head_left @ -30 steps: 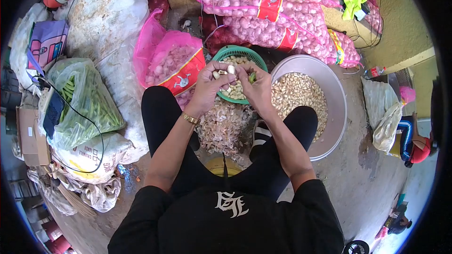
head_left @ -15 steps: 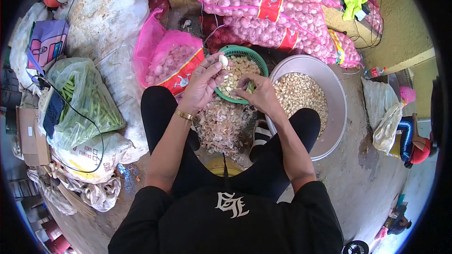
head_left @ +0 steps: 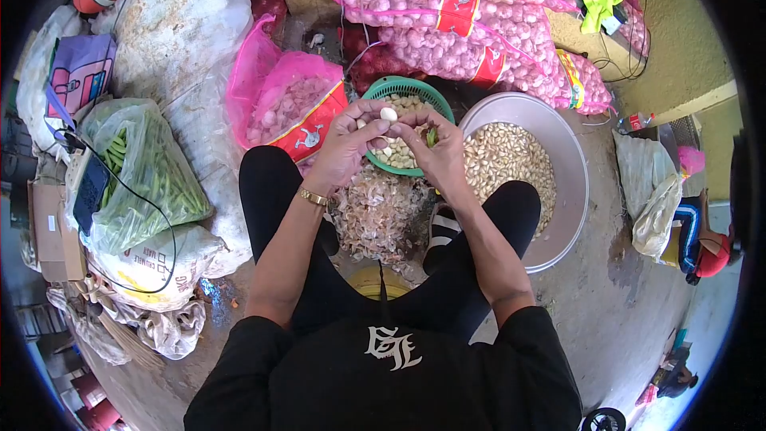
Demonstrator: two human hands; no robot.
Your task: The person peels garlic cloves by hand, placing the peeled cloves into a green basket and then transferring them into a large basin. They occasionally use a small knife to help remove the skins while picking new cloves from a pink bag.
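Note:
My left hand pinches a white garlic clove between thumb and fingers. At the clove's other side are the fingertips of my right hand, closed around a small green thing; most of it is hidden, so its kind does not show. Both hands are held over a green plastic basket holding pale peeled cloves. Below it, between my legs, lies a heap of papery garlic skins. To the right, a big whitish tub contains many cloves, some with brownish skin.
Pink mesh sacks of garlic bulbs are stacked at the back. An opened pink sack stands left of the basket. Further left are a plastic bag of green pods and large white sacks. My knees flank the skins.
My right hand has risen from the basket's near edge to meet my left hand at the clove. My left hand has turned slightly, bringing the clove lower and rightward.

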